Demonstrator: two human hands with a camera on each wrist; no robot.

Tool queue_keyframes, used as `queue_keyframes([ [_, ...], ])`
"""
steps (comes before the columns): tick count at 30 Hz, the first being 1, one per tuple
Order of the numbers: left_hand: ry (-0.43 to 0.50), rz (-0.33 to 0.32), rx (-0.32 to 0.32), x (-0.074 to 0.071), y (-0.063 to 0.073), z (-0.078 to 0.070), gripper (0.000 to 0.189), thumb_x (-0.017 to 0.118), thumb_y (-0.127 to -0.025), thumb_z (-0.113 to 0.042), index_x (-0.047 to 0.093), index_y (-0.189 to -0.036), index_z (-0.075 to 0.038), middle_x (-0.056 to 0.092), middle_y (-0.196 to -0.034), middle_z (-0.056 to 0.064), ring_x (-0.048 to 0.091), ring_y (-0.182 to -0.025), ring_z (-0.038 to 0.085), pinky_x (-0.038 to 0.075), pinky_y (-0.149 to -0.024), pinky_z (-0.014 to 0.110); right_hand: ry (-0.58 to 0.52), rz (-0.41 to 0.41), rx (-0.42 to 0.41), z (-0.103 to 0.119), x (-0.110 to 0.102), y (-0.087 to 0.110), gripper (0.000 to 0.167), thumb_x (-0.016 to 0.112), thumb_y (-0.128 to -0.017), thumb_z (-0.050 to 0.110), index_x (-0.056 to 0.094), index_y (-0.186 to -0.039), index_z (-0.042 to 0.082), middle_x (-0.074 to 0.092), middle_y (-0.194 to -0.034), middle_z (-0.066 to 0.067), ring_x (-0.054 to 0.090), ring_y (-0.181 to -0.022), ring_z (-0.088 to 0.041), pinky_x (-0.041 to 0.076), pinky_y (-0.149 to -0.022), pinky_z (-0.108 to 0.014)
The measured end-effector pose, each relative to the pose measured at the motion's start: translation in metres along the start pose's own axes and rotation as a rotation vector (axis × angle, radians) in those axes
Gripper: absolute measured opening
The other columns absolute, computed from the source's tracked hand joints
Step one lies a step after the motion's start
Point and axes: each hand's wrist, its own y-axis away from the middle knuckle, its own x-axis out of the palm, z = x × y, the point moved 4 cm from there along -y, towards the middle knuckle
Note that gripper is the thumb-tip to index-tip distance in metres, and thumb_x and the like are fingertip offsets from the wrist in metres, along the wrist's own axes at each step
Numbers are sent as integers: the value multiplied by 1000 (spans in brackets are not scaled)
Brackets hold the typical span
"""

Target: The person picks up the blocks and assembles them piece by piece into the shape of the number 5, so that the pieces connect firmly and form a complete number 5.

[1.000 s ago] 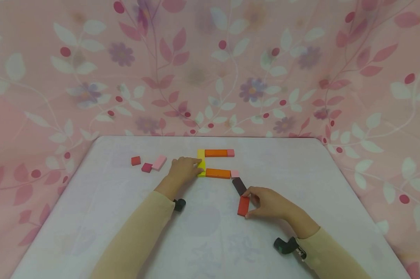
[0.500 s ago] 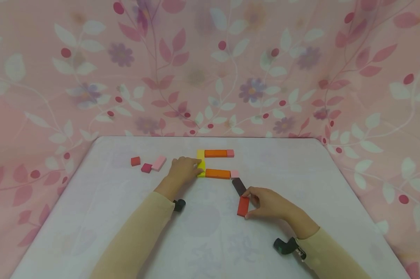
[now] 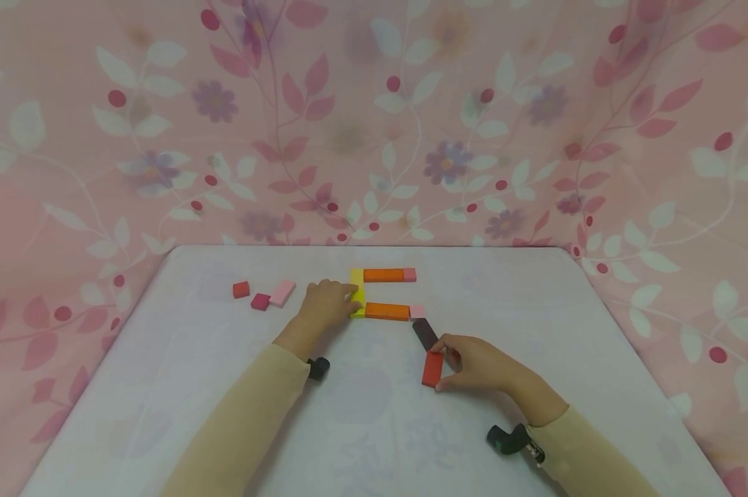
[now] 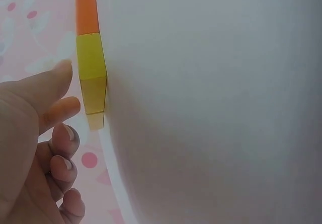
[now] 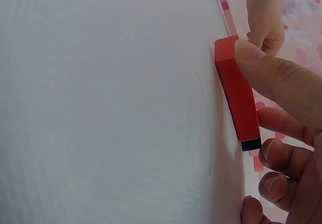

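The right hand (image 3: 476,362) pinched the red block (image 3: 432,370) at its ends, beside the dark block (image 3: 425,335); the left hand (image 3: 327,304) was half open at the yellow block (image 3: 357,276), any grip impossible to tell; a sideways nudge by either seemed likeliest to skew the line; the counter's (image 3: 355,442) far edge was near, open room between the forearms.

A lane between the far orange block (image 3: 382,275) and near orange block (image 3: 387,312) opens rightward; the yellow block (image 3: 361,297) and left hand (image 3: 324,304) close its left end. Nearer, the black block (image 3: 425,335), red block (image 3: 432,370) and right hand (image 3: 482,362) bar sideways passage.
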Motion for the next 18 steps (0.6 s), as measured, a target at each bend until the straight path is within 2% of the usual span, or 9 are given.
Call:
queue_keyframes([
  [8,80,-7,-43,-3,6,8,48,62,-97,-46,62,-139,-23,65,-132,9,53,-113,31,35,-102,52,6,2,14,1,1,1,58,89,-70,48,63,-116,26,54,-77,7,52,-73,-11,43,-62,-28],
  [18,169,-21,-96,-13,21,33,49,64,-96,-45,61,-140,-23,62,-136,10,49,-126,34,31,-110,56,10,13,39,2,0,0,58,89,-70,49,63,-117,29,55,-79,6,53,-74,-11,44,-63,-28],
])
